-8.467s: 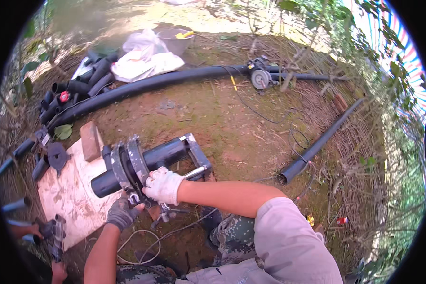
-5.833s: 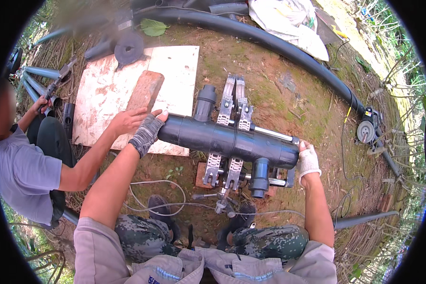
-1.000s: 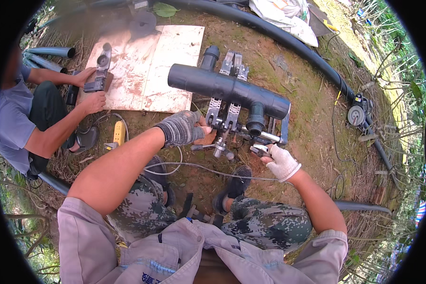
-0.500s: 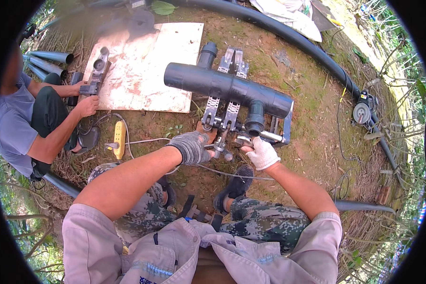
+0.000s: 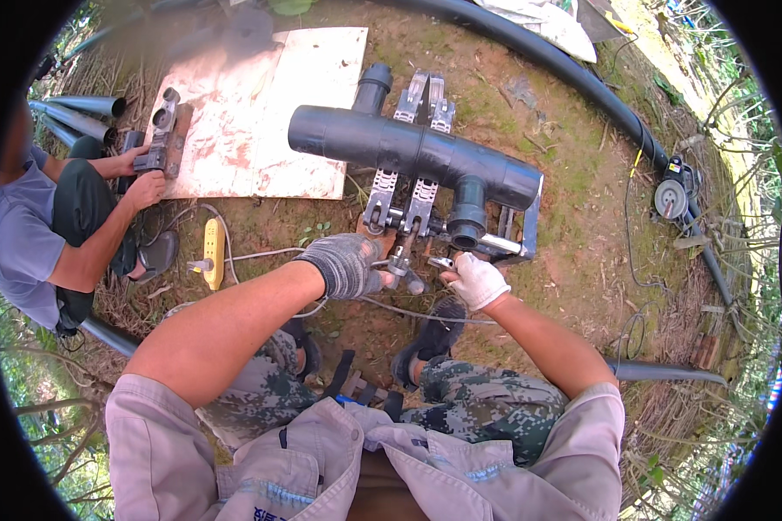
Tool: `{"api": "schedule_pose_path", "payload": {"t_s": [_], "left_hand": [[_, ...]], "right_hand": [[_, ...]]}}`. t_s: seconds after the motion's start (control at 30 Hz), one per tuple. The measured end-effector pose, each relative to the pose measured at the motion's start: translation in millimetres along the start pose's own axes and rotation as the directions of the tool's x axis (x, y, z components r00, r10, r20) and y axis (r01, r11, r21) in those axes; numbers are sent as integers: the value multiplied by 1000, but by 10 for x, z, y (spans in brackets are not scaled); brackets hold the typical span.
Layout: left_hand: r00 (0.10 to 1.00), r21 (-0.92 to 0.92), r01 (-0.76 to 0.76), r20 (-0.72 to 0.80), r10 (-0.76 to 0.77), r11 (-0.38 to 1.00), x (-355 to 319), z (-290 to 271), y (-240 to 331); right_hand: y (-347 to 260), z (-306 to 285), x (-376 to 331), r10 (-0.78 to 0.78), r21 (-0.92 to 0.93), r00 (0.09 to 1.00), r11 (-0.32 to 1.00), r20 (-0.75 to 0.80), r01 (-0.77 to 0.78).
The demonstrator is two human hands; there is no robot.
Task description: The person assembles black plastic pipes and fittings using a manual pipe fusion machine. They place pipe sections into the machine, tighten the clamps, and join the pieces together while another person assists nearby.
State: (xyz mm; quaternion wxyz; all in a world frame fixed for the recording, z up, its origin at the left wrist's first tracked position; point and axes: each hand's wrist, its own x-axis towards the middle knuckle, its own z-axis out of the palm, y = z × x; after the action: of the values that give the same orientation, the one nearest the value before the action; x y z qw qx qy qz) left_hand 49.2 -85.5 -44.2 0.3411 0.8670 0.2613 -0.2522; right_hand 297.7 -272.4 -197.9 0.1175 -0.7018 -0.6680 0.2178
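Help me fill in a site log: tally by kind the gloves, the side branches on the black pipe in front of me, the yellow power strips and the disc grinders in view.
Gloves: 2
Side branches: 2
Yellow power strip: 1
Disc grinder: 1
Total: 6

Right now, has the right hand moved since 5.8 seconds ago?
Yes: from the right end of the black pipe, the right hand moved left and below it.
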Motion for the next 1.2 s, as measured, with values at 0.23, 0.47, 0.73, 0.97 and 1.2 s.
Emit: {"api": "schedule_pose_path", "payload": {"t_s": [0.23, 0.47, 0.73, 0.97, 1.2], "left_hand": [[999, 38, -51, -6, 51, 998, 129, 83, -22], [999, 0, -33, 37, 33, 999, 118, -54, 80], [996, -70, 30, 87, -24, 997, 57, -56, 45], [998, -100, -3, 68, 10, 995, 70, -79, 45], [997, -136, -70, -48, 64, 988, 127, -68, 45]], "right_hand": [[21, 204, 11, -1, 64, 1000, 998, -26, 3], [26, 211, 36, 19, 57, 998, 998, -62, -15], [67, 557, 107, -29, 301, 973, 948, -230, 99], [88, 512, 107, 37, 267, 997, 964, -70, -17], [70, 445, 165, 53, 361, 994, 933, -93, -16]]}}
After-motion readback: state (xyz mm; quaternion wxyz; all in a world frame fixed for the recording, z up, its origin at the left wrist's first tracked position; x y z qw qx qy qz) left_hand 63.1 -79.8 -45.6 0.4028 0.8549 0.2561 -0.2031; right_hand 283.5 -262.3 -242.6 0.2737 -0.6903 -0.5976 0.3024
